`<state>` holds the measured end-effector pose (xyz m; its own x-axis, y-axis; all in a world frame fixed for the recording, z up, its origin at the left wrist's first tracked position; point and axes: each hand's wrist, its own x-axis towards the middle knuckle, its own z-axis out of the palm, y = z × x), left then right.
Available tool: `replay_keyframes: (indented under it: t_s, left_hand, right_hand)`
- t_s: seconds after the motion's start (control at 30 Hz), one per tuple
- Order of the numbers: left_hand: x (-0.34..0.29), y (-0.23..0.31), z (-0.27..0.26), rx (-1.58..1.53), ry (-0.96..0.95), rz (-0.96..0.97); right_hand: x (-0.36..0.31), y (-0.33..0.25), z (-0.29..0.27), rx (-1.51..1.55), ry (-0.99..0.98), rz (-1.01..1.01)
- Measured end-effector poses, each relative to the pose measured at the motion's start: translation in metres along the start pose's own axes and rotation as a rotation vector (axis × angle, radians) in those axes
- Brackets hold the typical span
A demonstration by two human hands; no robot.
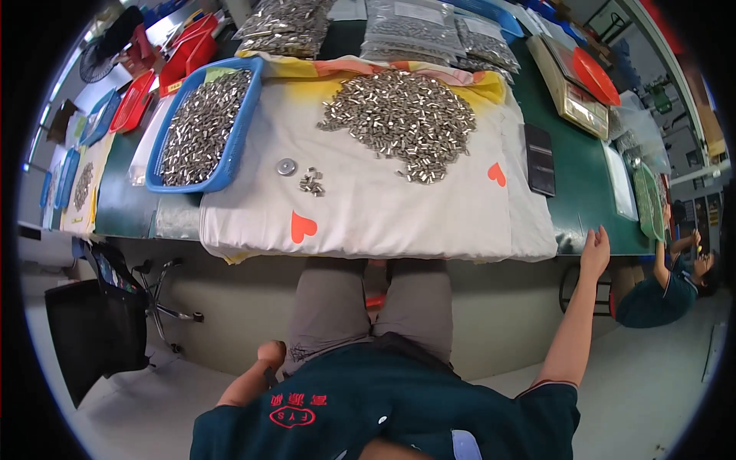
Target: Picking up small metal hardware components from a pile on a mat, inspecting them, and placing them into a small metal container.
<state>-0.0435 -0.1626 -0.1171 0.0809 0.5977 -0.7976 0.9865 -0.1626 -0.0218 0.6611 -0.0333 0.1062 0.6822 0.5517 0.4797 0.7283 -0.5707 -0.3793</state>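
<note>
My right hand (596,250) is at the front edge of the green table, right of the white cloth (414,222). Its fingers are loosely bent with the tips a little apart, and nothing shows in them. Down beside my left thigh is my left hand (272,353), its fingers hidden. On the cloth lies a large heap of small shiny metal cylinders (406,115). A small group of the same cylinders (312,182) sits apart, beside a round metal disc (287,167). More cylinders fill a blue plastic basket (240,149) on the left.
Clear bags of metal parts (410,31) are stacked at the back. A dark phone-like slab (540,159) lies right of the cloth, below a scale-like device with a red tray (596,77). Red bins (132,101) stand far left, near a black chair (96,322). Another person (663,295) sits at right.
</note>
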Motion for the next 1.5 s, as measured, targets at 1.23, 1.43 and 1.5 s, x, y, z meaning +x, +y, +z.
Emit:
replay_keyframes:
  t_s: [1.23, 1.43, 1.5]
  left_hand:
    - [-0.002, 0.006, -0.183, -2.589, 0.710, 0.369]
    - [0.003, -0.017, -0.176, -1.966, 0.881, 0.218]
    - [-0.005, -0.017, -0.173, -1.969, 1.013, 0.320]
  right_hand:
    - [-0.262, -0.274, -0.056, 0.929, -1.169, -0.568]
    - [-0.275, -0.300, -0.051, 0.846, -1.218, -0.749]
    - [-0.277, -0.305, -0.049, 0.839, -1.230, -0.779]
